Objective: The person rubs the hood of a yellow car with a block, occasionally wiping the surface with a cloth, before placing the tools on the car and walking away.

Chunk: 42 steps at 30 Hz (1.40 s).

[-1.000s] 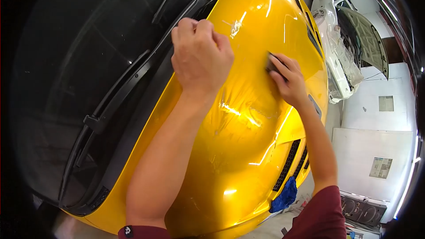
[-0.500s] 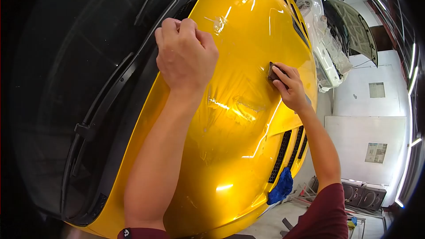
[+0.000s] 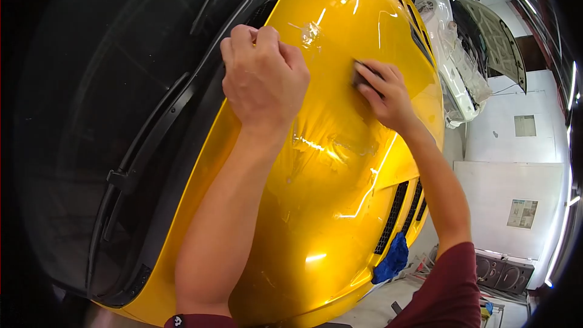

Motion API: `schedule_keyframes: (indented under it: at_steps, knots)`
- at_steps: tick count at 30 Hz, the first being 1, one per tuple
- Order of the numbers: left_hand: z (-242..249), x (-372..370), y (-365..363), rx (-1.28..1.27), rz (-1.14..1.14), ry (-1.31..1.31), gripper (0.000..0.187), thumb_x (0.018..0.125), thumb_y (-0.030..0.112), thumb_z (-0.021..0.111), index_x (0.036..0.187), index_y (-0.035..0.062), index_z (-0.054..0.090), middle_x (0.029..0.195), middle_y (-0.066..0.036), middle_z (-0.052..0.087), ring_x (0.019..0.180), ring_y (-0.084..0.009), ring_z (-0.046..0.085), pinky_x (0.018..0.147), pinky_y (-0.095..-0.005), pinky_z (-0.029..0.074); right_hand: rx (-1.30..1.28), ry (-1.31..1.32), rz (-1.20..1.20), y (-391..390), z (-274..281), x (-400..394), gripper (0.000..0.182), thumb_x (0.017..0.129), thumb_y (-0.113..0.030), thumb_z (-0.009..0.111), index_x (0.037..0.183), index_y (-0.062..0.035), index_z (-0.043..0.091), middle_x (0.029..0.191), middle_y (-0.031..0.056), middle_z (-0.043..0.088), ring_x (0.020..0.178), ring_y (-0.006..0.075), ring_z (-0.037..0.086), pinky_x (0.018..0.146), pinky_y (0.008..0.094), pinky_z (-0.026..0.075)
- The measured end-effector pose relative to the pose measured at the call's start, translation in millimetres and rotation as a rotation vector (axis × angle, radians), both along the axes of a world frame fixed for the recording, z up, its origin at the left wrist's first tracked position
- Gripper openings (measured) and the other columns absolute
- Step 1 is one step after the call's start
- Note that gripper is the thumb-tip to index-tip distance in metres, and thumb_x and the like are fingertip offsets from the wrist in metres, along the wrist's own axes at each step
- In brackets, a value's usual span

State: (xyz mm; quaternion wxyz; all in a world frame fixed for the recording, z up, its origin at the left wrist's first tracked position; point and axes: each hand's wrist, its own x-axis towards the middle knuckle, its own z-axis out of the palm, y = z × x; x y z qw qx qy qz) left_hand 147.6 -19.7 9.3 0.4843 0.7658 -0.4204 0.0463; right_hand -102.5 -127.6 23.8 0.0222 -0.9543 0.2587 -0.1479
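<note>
A glossy yellow film (image 3: 331, 103) covers the car hood (image 3: 285, 231), with creases and bubbles around its middle. My right hand (image 3: 388, 94) grips a small dark squeegee (image 3: 362, 77) and holds it against the yellow surface. Near the hood's windshield-side edge, my left hand (image 3: 264, 79) is closed in a fist; whatever its fingers hold is hidden beneath them. Loose, shiny wrinkles (image 3: 316, 146) lie between the two hands, below the squeegee.
Beside the hood are the dark windshield (image 3: 79, 115) and a wiper arm (image 3: 152, 127). A blue cloth (image 3: 390, 259) hangs at the front by the grille slots (image 3: 393, 215). Farther off stand a white car body (image 3: 446, 48) and black speakers (image 3: 501, 273).
My right hand has slid the squeegee up and left across the hood, toward my left hand. My left fist keeps its place at the hood's edge; the view has shifted slightly.
</note>
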Motion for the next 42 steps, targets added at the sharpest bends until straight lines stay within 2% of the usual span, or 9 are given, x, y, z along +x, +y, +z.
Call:
schedule_keyframes:
  at_steps: [3, 10, 16, 19, 21, 24, 29, 35, 42]
  knots:
    - [-2.1, 2.4, 0.8, -0.007, -0.002, -0.087, 0.009, 0.087, 0.012, 0.067, 0.087, 0.0028, 0.067, 0.101, -0.011, 0.061, 0.099, -0.0326, 0.062, 0.075, -0.0459, 0.059, -0.041, -0.115, 0.002, -14.5, -9.3, 74.5, 0.042, 0.094, -0.019, 0.069, 0.136, -0.0148, 0.067, 0.132, 0.0088, 0.066, 0.118, 0.0336, 0.060, 0.105, 0.0447, 0.043]
    - [-1.5, 2.4, -0.3, 0.000, -0.005, -0.033, 0.009, 0.087, 0.012, 0.068, 0.088, 0.0029, 0.068, 0.101, -0.012, 0.062, 0.099, -0.0334, 0.063, 0.076, -0.0456, 0.059, 0.060, 0.045, -0.136, 32.8, -1.0, -57.6, 0.041, 0.092, -0.017, 0.071, 0.133, -0.0118, 0.070, 0.134, 0.0103, 0.065, 0.120, 0.0353, 0.060, 0.107, 0.0448, 0.043]
    - [-0.3, 4.0, 0.2, -0.006, -0.017, -0.015, 0.011, 0.089, 0.013, 0.067, 0.091, 0.0028, 0.070, 0.102, -0.012, 0.064, 0.099, -0.0328, 0.064, 0.079, -0.0444, 0.058, 0.049, -0.058, -0.164, 9.8, -2.4, 10.3, 0.040, 0.092, -0.021, 0.072, 0.131, -0.0142, 0.070, 0.132, 0.0097, 0.066, 0.118, 0.0339, 0.059, 0.105, 0.0444, 0.043]
    - [1.9, 10.0, 0.7, 0.034, -0.060, 0.039, 0.013, 0.090, 0.014, 0.067, 0.094, 0.0033, 0.072, 0.104, -0.012, 0.066, 0.101, -0.0325, 0.064, 0.086, -0.0440, 0.056, 0.065, 0.040, -0.210, 40.8, 8.9, -17.1, 0.042, 0.093, -0.012, 0.069, 0.135, -0.0099, 0.067, 0.136, 0.0115, 0.064, 0.122, 0.0360, 0.057, 0.107, 0.0442, 0.044]
    - [2.4, 9.4, 0.6, 0.039, -0.051, 0.051, 0.013, 0.090, 0.014, 0.067, 0.094, 0.0032, 0.072, 0.105, -0.013, 0.067, 0.101, -0.0328, 0.064, 0.087, -0.0439, 0.056, 0.071, 0.140, -0.238, 66.6, 18.7, -66.7, 0.042, 0.093, -0.019, 0.072, 0.134, -0.0128, 0.068, 0.132, 0.0105, 0.065, 0.116, 0.0339, 0.059, 0.103, 0.0443, 0.043]
    - [2.9, 8.8, -0.4, 0.027, -0.038, 0.056, 0.014, 0.090, 0.015, 0.066, 0.094, 0.0035, 0.072, 0.105, -0.013, 0.067, 0.102, -0.0339, 0.064, 0.087, -0.0446, 0.055, 0.169, 0.013, -0.420, 116.4, 48.3, -87.0, 0.043, 0.091, -0.015, 0.074, 0.133, -0.0095, 0.067, 0.131, 0.0131, 0.065, 0.118, 0.0349, 0.059, 0.103, 0.0447, 0.044]
    - [-1.4, 12.0, -0.8, 0.024, -0.046, 0.014, 0.015, 0.092, 0.018, 0.065, 0.096, 0.0052, 0.072, 0.106, -0.013, 0.067, 0.102, -0.0354, 0.065, 0.088, -0.0464, 0.054, 0.125, -0.243, -0.528, 145.9, 21.4, -23.4, 0.042, 0.091, -0.017, 0.075, 0.129, -0.0052, 0.065, 0.127, 0.0173, 0.068, 0.117, 0.0402, 0.060, 0.103, 0.0469, 0.045]
    - [4.4, 9.3, 1.8, 0.062, -0.054, 0.020, 0.014, 0.093, 0.018, 0.064, 0.097, 0.0060, 0.071, 0.106, -0.012, 0.067, 0.102, -0.0345, 0.064, 0.087, -0.0461, 0.055, 0.043, -0.163, -0.715, 158.2, -13.1, 30.2, 0.051, 0.095, -0.038, 0.072, 0.137, -0.0105, 0.064, 0.135, 0.0123, 0.060, 0.124, 0.0385, 0.052, 0.105, 0.0556, 0.038]
    - [2.9, 8.0, 0.2, 0.073, -0.038, 0.037, 0.015, 0.092, 0.018, 0.065, 0.097, 0.0061, 0.072, 0.106, -0.011, 0.067, 0.103, -0.0332, 0.064, 0.086, -0.0457, 0.056, 0.007, -0.331, -0.679, 84.2, -35.2, 45.0, 0.039, 0.097, -0.028, 0.069, 0.130, -0.0074, 0.068, 0.135, 0.0150, 0.062, 0.123, 0.0356, 0.057, 0.106, 0.0492, 0.042]
